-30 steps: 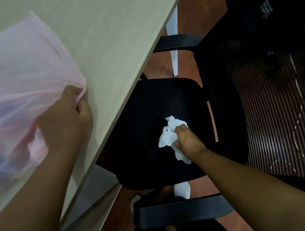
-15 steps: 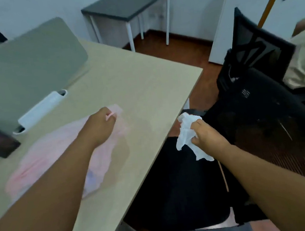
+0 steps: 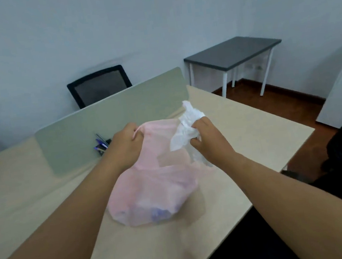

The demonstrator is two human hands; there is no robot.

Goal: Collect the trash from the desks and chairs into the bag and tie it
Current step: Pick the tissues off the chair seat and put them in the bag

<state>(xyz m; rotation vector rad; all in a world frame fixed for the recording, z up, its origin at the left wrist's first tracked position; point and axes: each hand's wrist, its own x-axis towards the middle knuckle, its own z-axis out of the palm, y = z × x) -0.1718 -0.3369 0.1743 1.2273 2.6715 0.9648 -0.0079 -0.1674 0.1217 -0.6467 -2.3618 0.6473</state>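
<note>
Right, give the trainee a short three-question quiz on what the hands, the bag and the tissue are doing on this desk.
1. True or false: the pink bag rests on the desk.
2. Which of the hands holds the crumpled white tissue? A) left hand B) right hand C) neither
3. Fill in: the left hand grips the bag at its ____.

Key: 1 true. 2 B. 3 top edge, by the opening.
</note>
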